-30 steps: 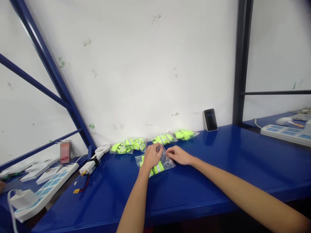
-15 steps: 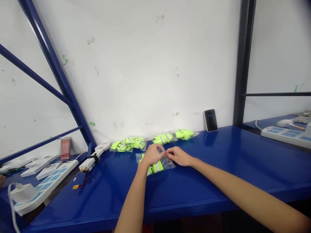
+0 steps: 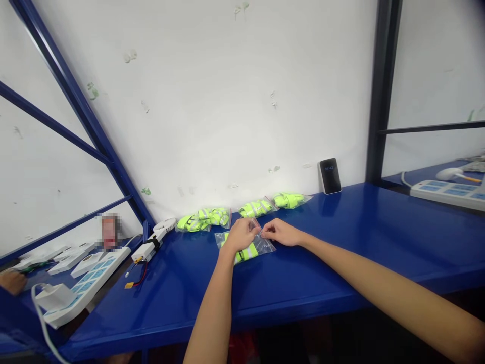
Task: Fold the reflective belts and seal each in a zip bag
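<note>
A clear zip bag [image 3: 266, 246] lies flat on the blue table, with a folded neon-yellow reflective vest [image 3: 248, 253] inside it. My left hand [image 3: 242, 234] rests over the bag's upper part, its thumb and fingers closed on the edge. Close by on the right, my right hand [image 3: 281, 232] pinches the same edge near the corner. The fingertips of both hands almost meet at the bag's opening strip. Part of the vest is hidden under my left hand.
Along the wall lie several bagged yellow vests [image 3: 255, 208]. A small black-screened device [image 3: 330, 176] leans at the back right. To the left are a white fan [image 3: 165, 225], a battery lead with a yellow connector [image 3: 130, 285] and a white power strip [image 3: 89, 288]. Another person's hand [image 3: 13, 282] shows far left.
The camera view has shifted a little. My right hand has moved slightly along the bag's edge, while my left hand keeps its hold. More of the other person's hand shows at the left.
</note>
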The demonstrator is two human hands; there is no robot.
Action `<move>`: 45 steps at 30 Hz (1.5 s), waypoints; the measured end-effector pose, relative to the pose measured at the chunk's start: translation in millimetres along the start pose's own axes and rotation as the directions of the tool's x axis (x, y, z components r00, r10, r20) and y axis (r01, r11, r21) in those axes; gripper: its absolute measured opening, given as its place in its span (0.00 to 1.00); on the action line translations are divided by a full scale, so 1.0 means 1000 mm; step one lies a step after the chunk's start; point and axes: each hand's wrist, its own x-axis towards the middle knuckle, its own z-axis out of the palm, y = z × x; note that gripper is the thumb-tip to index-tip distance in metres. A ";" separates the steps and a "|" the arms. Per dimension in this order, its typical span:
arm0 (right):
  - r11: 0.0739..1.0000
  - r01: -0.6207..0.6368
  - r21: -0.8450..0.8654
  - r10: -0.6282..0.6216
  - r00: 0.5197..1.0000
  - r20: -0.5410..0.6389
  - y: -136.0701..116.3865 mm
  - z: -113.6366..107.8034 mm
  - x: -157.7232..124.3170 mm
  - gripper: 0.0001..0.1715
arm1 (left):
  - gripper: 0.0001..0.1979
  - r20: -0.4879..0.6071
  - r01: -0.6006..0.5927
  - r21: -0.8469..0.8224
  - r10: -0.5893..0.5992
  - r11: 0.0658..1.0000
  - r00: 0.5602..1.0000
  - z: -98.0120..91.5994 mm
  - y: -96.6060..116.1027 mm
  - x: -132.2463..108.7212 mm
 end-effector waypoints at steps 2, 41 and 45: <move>0.999 0.020 -0.032 -0.021 1.000 -0.015 0.001 0.002 -0.001 0.21 | 0.12 0.006 0.025 0.023 -0.025 0.999 1.000 0.000 0.002 0.000; 0.946 -0.100 0.307 0.125 0.990 -0.060 -0.007 0.007 0.000 0.22 | 0.09 -0.262 0.081 -0.044 -0.090 0.996 0.961 -0.002 -0.007 -0.005; 0.966 -0.108 0.236 0.124 0.991 -0.052 -0.004 0.008 0.002 0.22 | 0.08 -0.248 0.078 -0.025 -0.081 0.997 0.965 -0.002 -0.005 -0.004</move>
